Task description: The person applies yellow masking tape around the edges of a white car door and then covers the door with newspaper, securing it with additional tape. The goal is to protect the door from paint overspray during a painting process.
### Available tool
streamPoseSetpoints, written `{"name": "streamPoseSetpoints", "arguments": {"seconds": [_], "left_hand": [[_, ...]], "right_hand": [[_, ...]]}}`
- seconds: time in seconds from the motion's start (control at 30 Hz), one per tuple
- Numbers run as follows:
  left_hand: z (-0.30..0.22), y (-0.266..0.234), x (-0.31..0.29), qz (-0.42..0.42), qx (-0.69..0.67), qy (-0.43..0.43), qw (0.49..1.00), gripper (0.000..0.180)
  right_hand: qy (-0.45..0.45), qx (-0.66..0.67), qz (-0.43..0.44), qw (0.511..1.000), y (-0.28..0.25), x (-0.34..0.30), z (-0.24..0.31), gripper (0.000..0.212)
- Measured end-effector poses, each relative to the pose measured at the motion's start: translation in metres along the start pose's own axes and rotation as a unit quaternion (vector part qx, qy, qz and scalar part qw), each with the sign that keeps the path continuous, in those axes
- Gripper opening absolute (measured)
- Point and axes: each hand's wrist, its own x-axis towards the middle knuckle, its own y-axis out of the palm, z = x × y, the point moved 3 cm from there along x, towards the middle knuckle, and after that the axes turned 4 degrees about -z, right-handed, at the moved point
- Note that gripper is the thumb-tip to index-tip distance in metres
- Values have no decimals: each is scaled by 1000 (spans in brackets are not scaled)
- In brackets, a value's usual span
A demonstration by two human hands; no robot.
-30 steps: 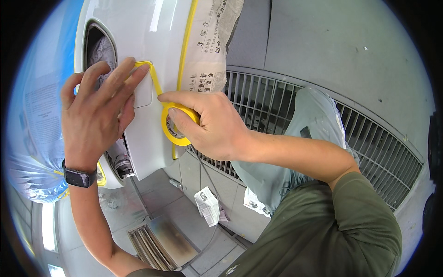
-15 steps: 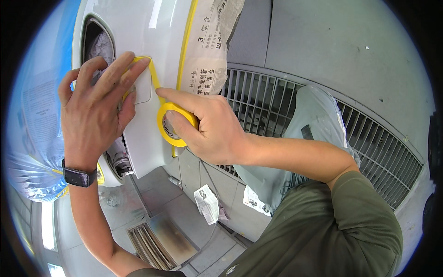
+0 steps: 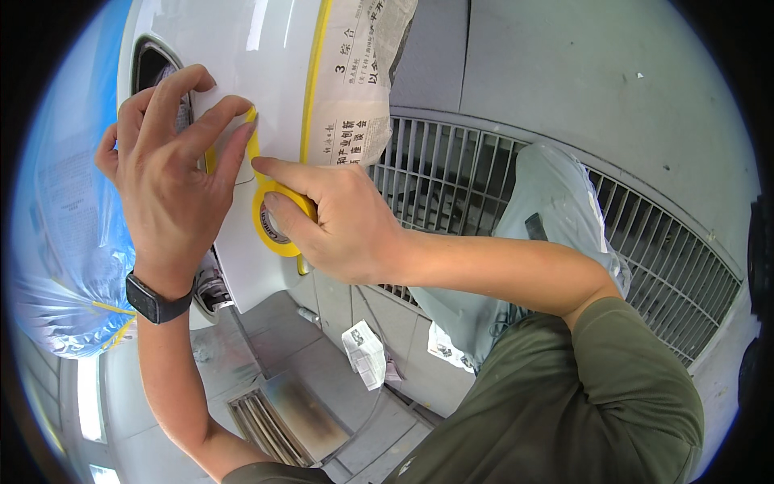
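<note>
In the head view, a worker's right hand [image 3: 343,218] gripped a roll of yellow tape [image 3: 282,248] in front of a glossy white vehicle panel [image 3: 222,40], index finger extended along the paid-out strip [image 3: 254,141]. The left hand [image 3: 173,165] brought thumb and index finger to the strip's upper end; whether they pinched it or merely pressed it could not be told. Yellow edging [image 3: 310,97] already bordered the newspaper [image 3: 355,105], and blue plastic sheeting [image 3: 64,161] covered the far left. A short piece of tape [image 3: 211,160] showed beyond the left thumb, but the stretch between the hands was uncut from the roll, and the visible lower seam of the outlined patch looked untaped. Half a second earlier, the left fingers had spread over the tape's corner and the strip had slanted outward; now it ran more upright, with roll and right hand farther left in view.
</note>
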Motion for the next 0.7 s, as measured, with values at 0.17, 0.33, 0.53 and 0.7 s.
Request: {"name": "streamPoseSetpoints", "arguments": {"seconds": [0.17,0.33,0.53,0.7], "left_hand": [[2,0,1,-7,-14,2,1000,15],[3,0,0,-12,-17,7,1000,15],[4,1,1,-7,-12,5,1000,13],[3,2,0,-17,-6,8,1000,12]], "right_hand": [[17,30,-2,999,3,0,2,39],[-10,19,-18,1000,4,1,3,38],[-2,16,-9,1000,2,0,2,38],[6,25,-1,1000,1,1,2,39]]}}
